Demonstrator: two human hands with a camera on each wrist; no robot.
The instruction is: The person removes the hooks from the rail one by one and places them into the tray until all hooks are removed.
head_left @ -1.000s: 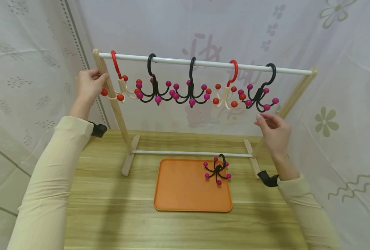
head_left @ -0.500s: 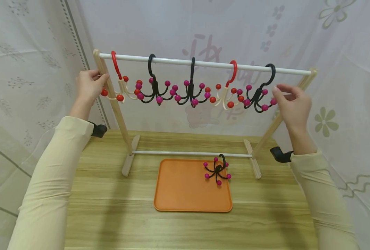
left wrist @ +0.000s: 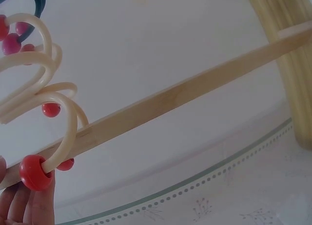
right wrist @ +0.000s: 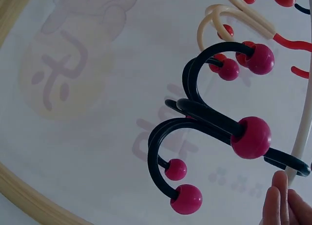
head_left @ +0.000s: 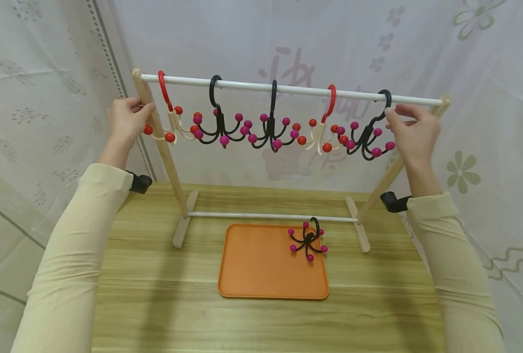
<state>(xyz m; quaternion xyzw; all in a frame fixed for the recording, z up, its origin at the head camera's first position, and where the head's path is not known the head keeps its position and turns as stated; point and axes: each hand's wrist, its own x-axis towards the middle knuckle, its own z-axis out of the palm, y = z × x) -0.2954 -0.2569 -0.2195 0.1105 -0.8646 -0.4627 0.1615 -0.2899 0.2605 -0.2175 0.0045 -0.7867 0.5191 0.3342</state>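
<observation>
Black hanger (head_left: 366, 133) on the white rail (head_left: 303, 90), near the right end; hangs by the crook, leans at a tilt, carries magenta balls on curved arms. At that crook, right hand (head_left: 416, 132): brings thumb and fingertips close to each other, touching or just beside the black curve; cannot tell whether pinching it. In the right wrist view, shows fairly straight fingers against the rail, just under the crook.

Near the rail's left end, left hand (head_left: 129, 122): pinches the left post (head_left: 166, 158) between thumb and fingers, a little below the rail. Beside that hand, cream hanger (head_left: 171, 119) with red crook and red balls, also on the rail. Farther right along the rail, in order: second black hanger (head_left: 220, 125), third black hanger (head_left: 271, 127), both with magenta balls, then second cream hanger (head_left: 319, 131), again red-crooked.

Under the rail's right end, right post (head_left: 385, 176), partly hidden by the right hand. Well below the rail, lower bar (head_left: 252, 216) between two wooden feet. In front of and below the rail, orange tray (head_left: 266, 269); holds a loose black hanger (head_left: 309, 238) in the far right corner, crook up. Rests on a wood-grained table (head_left: 266, 326). Behind the rail, pale printed curtain (head_left: 244, 44). Below the rail's ends, cream sleeves, dark mounts at the cuffs.
</observation>
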